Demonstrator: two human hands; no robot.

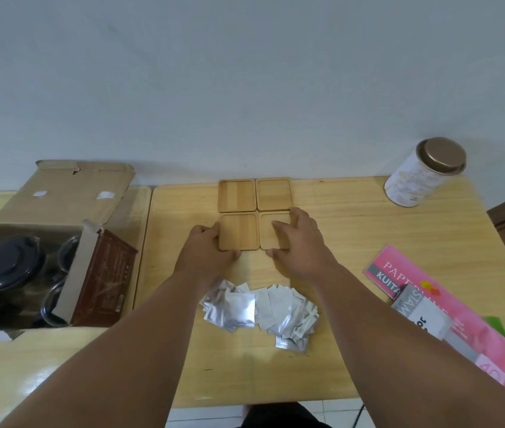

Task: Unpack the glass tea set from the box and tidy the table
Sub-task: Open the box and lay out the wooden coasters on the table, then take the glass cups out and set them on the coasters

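Wooden table (353, 217): left hand (206, 247) and right hand (299, 242), both spread loosely, touch near coasters (238, 231).

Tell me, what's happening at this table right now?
A person is laying out four square wooden coasters in a two-by-two block on the table. The left hand steadies the near-left coaster's edge, and the right hand rests on the near-right one. A pile of silver foil packets lies closer to the person. To the left, the open cardboard box still holds a dark-lidded teapot and some glasses, so unpacking isn't finished.
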